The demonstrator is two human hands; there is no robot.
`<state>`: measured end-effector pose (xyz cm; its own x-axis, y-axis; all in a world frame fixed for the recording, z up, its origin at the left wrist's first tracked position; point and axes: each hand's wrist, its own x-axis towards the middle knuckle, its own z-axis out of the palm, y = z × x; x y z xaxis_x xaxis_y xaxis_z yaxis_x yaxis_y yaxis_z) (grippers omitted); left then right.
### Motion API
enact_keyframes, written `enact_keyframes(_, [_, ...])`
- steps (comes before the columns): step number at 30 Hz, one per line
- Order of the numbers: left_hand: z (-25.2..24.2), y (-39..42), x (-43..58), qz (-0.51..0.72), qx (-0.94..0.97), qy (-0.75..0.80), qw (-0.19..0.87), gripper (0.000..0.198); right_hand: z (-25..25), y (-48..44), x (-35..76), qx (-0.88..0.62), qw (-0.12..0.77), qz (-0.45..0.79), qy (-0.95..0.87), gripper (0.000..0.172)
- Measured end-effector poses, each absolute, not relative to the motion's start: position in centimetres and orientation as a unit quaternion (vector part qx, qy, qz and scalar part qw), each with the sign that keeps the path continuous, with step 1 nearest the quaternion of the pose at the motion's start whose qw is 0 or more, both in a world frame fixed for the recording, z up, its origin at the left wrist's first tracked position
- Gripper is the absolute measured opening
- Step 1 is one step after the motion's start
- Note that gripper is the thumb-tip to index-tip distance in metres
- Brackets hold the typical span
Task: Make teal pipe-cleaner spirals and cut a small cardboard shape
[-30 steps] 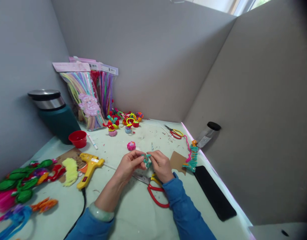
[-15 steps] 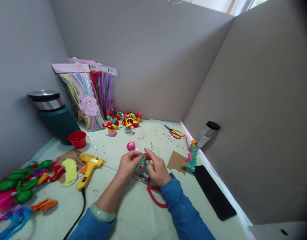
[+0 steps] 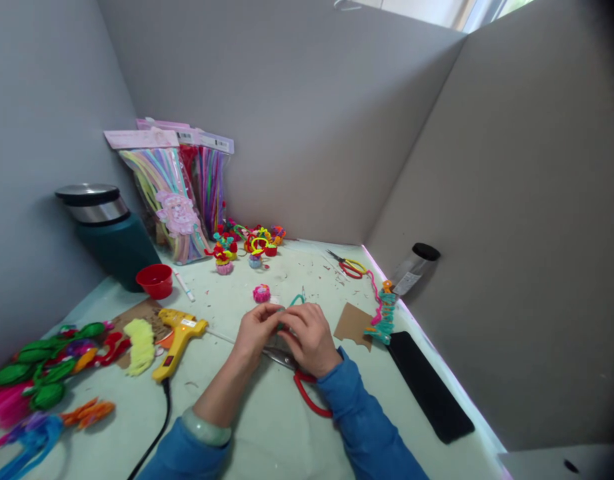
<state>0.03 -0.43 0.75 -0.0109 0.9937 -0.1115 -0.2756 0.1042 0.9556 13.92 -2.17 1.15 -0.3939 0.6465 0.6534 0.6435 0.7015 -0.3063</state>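
A teal pipe cleaner (image 3: 297, 299) is pinched between my two hands at the middle of the table, one curved bit of it showing above the fingers. My left hand (image 3: 258, 329) grips it with thumb and forefinger, fingertips meeting those of the other hand. My right hand (image 3: 311, 337) has its fingers bent over the same piece and hides most of it. Beneath both hands lie red-handled scissors (image 3: 309, 398), their blades partly covered. Just beyond the fingertips sits a small pink fuzzy coil (image 3: 261, 293).
A yellow glue gun (image 3: 179, 340) with a black cord lies left, near a red cup (image 3: 155, 281) and a teal bottle (image 3: 117, 240). Pipe cleaner packs (image 3: 161, 200) lean at the back. Right are cardboard (image 3: 354, 325), small scissors (image 3: 351, 268) and a black slab (image 3: 429, 387).
My right hand has turned and its fingers have folded over the teal pipe cleaner. Its ends hung below the fingers before; now a curve sticks up above them.
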Motion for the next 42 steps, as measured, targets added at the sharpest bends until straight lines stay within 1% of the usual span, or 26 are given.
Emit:
enact_keyframes(5, [1.2, -0.6, 0.1, 0.523, 0.352, 0.455, 0.629, 0.024, 1.1, -2.2, 13.5, -0.417, 0.386, -0.004, -0.823, 0.024])
enact_keyframes(10, [0.9, -0.6, -0.1, 0.515, 0.326, 0.439, 0.660, 0.025, 0.9, -2.1, 13.2, -0.415, 0.401, -0.001, -0.817, 0.026])
enact_keyframes(13, [0.7, -0.3, -0.2, 0.513, 0.279, 0.405, 0.704, 0.026, 0.9, -2.0, 13.2, -0.395, 0.418, -0.007, -0.818, 0.030])
enact_keyframes(16, [1.1, -0.2, 0.0, 0.514, 0.267, 0.370, 0.726, 0.027, 1.0, -1.9, 13.4, -0.379, 0.452, -0.032, -0.807, 0.028])
enact_keyframes(20, [1.8, 0.0, 0.9, 0.524, 0.320, 0.390, 0.687, 0.025, 0.7, -1.7, 14.0, -0.383, 0.490, -0.071, -0.780, 0.021])
enact_keyframes(24, [1.5, 0.1, 1.7, 0.539, 0.356, 0.413, 0.642, 0.025, 0.4, -1.6, 14.5, -0.414, 0.491, -0.099, -0.760, 0.019])
enact_keyframes(26, [1.1, 0.1, 1.9, 0.552, 0.371, 0.413, 0.622, 0.022, 0.4, -1.7, 14.5, -0.413, 0.493, -0.099, -0.759, 0.018])
enact_keyframes(31, [0.4, 0.2, 1.7, 0.585, 0.415, 0.426, 0.551, 0.017, 0.8, -2.6, 13.4, -0.361, 0.518, -0.048, -0.774, 0.022])
enact_keyframes(34, [0.1, 0.4, 1.4, 0.581, 0.392, 0.410, 0.584, 0.020, 1.5, -4.0, 11.9, -0.306, 0.523, -0.010, -0.796, 0.022])
enact_keyframes(37, [-0.3, 0.6, 1.3, 0.557, 0.372, 0.399, 0.626, 0.030, 2.4, -5.9, 10.1, -0.270, 0.532, 0.014, -0.802, 0.023])
enact_keyframes(39, [-0.8, 0.7, 1.4, 0.566, 0.383, 0.401, 0.610, 0.034, 3.0, -7.2, 9.2, -0.257, 0.534, 0.037, -0.804, 0.025])
enact_keyframes(42, [-1.7, 1.0, 1.8, 0.596, 0.392, 0.397, 0.578, 0.033, 4.1, -9.0, 8.0, -0.230, 0.533, 0.074, -0.811, 0.027])
